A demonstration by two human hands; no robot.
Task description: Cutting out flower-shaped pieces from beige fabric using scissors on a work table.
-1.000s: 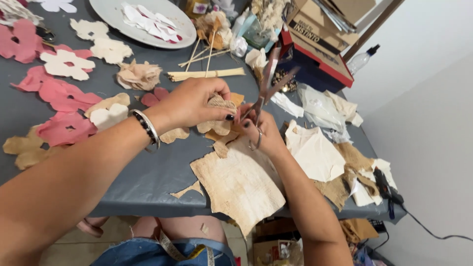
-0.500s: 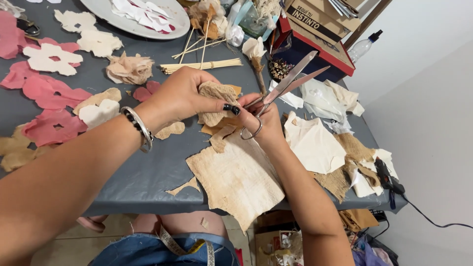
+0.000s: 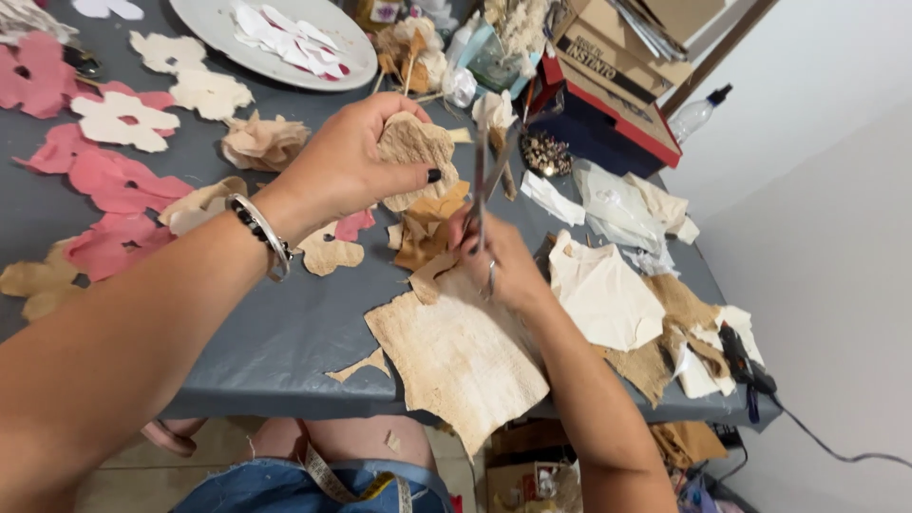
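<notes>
My left hand (image 3: 351,161) grips a tan textured paper cutout (image 3: 415,152) with scalloped edges and holds it up above the grey table (image 3: 275,323). My right hand (image 3: 494,261) is closed on the handles of a pair of scissors (image 3: 486,176), whose blades point up and away, just right of the cutout. A large beige paper sheet (image 3: 465,356) lies under my right wrist and hangs over the table's near edge. Brown and tan scraps (image 3: 423,233) are heaped between my hands.
Pink paper flowers (image 3: 104,180) and cream paper flowers (image 3: 119,119) cover the left of the table. A grey plate (image 3: 204,19) with white pieces sits at the back. Cardboard boxes (image 3: 608,76), a plastic bottle (image 3: 698,114), cloth pieces (image 3: 608,290) and a glue gun (image 3: 746,366) fill the right side.
My left hand has lifted the tan cutout higher and turned it. The scissors have swung from slanting right to nearly upright beside it.
</notes>
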